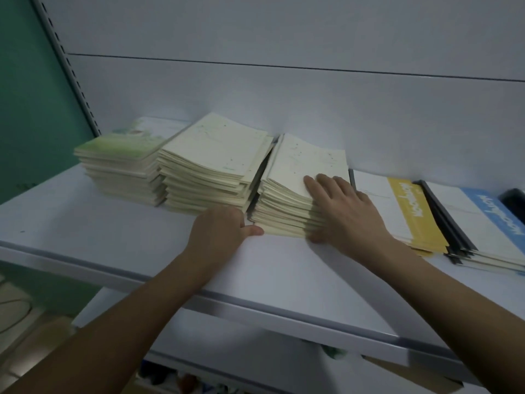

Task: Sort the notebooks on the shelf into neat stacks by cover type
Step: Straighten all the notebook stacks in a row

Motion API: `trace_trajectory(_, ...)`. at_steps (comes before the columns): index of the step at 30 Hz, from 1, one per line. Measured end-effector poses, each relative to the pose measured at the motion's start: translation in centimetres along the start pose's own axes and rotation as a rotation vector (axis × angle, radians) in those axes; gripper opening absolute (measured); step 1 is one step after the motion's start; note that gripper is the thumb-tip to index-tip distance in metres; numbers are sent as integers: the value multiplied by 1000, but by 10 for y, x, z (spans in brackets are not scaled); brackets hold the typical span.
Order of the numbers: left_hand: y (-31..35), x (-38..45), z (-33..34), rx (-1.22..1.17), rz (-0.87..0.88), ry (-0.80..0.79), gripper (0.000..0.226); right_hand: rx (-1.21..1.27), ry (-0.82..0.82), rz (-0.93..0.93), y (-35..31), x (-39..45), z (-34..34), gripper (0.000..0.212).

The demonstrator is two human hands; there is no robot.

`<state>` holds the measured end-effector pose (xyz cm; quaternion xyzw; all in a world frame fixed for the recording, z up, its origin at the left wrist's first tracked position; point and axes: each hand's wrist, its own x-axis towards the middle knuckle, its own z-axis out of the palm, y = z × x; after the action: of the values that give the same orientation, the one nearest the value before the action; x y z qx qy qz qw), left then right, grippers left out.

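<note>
white shelf carries five notebook stacks in row. green-cover stack far left, cream stack touching it, second cream stack just beside. yellow-band stack and blue-band stack lower, at right. right hand spread flat, fingers on second cream stack's top, thumb at front edge. left hand curled at its left front corner, thumb touching bottom edge.
</note>
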<state>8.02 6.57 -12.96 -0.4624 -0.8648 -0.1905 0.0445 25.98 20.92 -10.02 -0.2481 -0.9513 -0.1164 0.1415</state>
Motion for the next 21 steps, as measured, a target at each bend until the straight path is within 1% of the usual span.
trace_trajectory(3,-4,4,3,18,5,41,51,57,13,-39,3,-2,-2,96)
trace_trajectory(6,-12,11,5,3,16,128,48,76,16,-67,5,-1,-3,92)
trace_trajectory(9,-18,9,12,9,117,242,52,130,0,-45,1,-2,1,95)
trace_trajectory(11,-18,3,16,58,140,278,51,149,1,-56,1,0,4,99)
trace_trajectory(12,-18,1,16,87,181,323,52,158,1,-72,3,0,6,102)
trace_trajectory(14,-13,0,13,79,326,400,55,229,-13,-83,10,-1,6,112)
trace_trajectory(15,-11,1,12,44,451,431,56,297,-18,-57,13,-5,4,118)
trace_trajectory(17,4,0,7,-46,750,400,55,449,-12,38,16,-15,-2,124)
trace_trajectory(18,18,0,1,-77,861,372,53,497,-2,87,17,-21,-4,125)
trace_trajectory(19,35,2,-6,-100,926,345,51,523,6,128,21,-26,-5,125)
trace_trajectory(21,72,5,-18,-137,946,294,42,542,-30,214,34,-37,-5,125)
